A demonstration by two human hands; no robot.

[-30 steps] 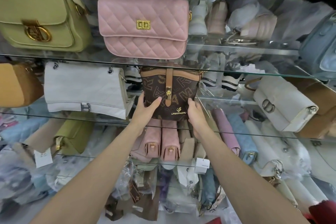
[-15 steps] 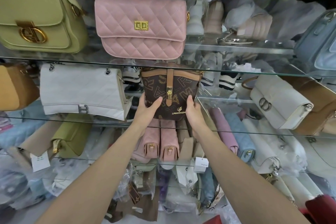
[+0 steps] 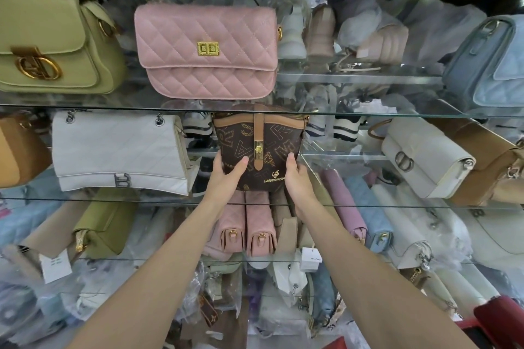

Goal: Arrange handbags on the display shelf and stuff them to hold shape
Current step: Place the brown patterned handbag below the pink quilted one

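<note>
A small brown monogram handbag with a tan strap and gold clasp stands upright on the middle glass shelf. My left hand grips its lower left side, thumb across the front. My right hand grips its lower right side in the same way. A white quilted handbag stands just left of it. Above it, on the upper glass shelf, sits a pink quilted handbag.
An olive handbag sits upper left and a pale blue one upper right. A cream bag and a tan bag lie tilted on the middle shelf's right. Several bags pack the lower shelves, and shoes stand behind.
The brown handbag has stayed in place between my hands. My view has shifted slightly, so the shelf contents sit a little lower and more to the left.
</note>
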